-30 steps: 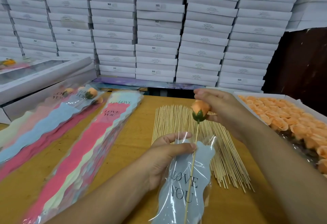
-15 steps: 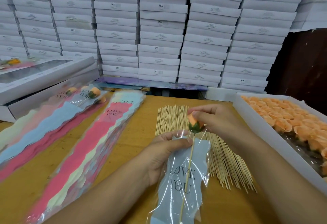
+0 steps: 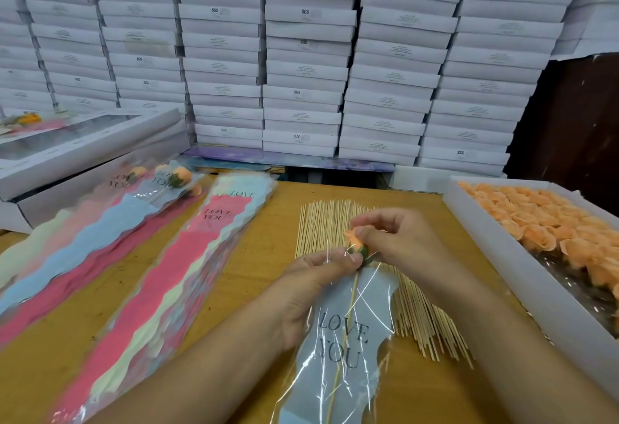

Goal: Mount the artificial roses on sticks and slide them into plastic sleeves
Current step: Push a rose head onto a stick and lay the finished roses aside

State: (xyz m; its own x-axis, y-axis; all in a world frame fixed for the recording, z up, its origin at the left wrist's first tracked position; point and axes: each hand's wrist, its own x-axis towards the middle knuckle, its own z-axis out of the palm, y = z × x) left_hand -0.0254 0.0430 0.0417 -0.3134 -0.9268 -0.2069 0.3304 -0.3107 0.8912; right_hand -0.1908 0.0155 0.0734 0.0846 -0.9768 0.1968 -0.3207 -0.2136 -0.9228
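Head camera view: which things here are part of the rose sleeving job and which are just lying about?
In use: rose, its stick, blue sleeve, left hand, right hand, spare sticks, tray of roses, sleeve stack.
Lying about: stacked white boxes, windowed box.

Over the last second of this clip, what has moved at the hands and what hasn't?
The right hand has pushed the rose on its stick down into the sleeve; the bloom, earlier well above the opening, now sits at its mouth beside the left thumb. The left hand keeps its grip on the sleeve's top. Nothing was let go. The loose sticks, rose tray and sleeve stacks lie as before.
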